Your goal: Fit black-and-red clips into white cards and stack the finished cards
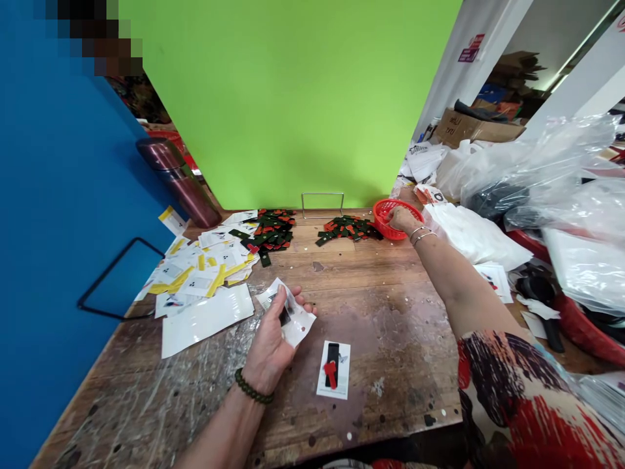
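Note:
My left hand is closed round a small white-and-clear plastic bag, thumb on top; something dark shows inside it. My right hand reaches into a red plastic basket at the back right. Its fingers are bent together low in the basket, and what they pinch, if anything, is too small to make out. On the table in front of me lies a white printed card bearing a black strip and a red T-shaped piece.
Two piles of black-and-red pieces lie towards the green panel. Printed packets and a white bag are at the left, below a maroon flask. White bags and clear plastic crowd the right side.

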Tool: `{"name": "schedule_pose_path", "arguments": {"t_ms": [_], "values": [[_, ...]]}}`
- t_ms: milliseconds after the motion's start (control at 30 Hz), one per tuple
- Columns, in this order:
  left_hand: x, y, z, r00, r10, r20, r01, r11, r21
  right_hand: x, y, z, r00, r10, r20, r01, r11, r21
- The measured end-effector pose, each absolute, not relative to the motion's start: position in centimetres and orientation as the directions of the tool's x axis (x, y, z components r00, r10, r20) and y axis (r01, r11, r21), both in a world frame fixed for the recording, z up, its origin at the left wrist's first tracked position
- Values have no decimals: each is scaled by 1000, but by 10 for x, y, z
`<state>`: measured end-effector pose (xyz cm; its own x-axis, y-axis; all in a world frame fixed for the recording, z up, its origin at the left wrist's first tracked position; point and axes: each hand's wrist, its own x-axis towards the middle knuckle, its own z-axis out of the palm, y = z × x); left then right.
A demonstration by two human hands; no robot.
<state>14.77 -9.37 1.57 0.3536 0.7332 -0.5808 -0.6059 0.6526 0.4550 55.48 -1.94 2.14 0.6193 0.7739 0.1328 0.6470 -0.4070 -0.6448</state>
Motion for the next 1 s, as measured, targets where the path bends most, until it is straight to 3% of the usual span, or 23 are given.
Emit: {"name": "schedule_pose_path", "arguments": {"t_ms": [133,267,467,700,833,1000], "values": [[148,-93,17,356,728,-586,-604,658,450,557,-19,30,634,773,10,646,-522,-557],[147,-92,15,352,728,-588,-603,657,452,561,-23,38,676,736,-6,612,-567,-552],[146,-91,10,365,744,-559,-623,642,447,557,-39,43,722,692,-26,472,-519,-713],[143,-90,15,340,753,-564,-630,627,458,532,-55,65,676,734,-70,274,-338,-900],[142,-88,13,359,761,-541,-672,613,416,483,-78,66,554,825,-112,212,-270,-939],[143,-91,7,419,768,-484,-745,596,299,377,-127,45,173,968,-184,178,-214,-960]]}}
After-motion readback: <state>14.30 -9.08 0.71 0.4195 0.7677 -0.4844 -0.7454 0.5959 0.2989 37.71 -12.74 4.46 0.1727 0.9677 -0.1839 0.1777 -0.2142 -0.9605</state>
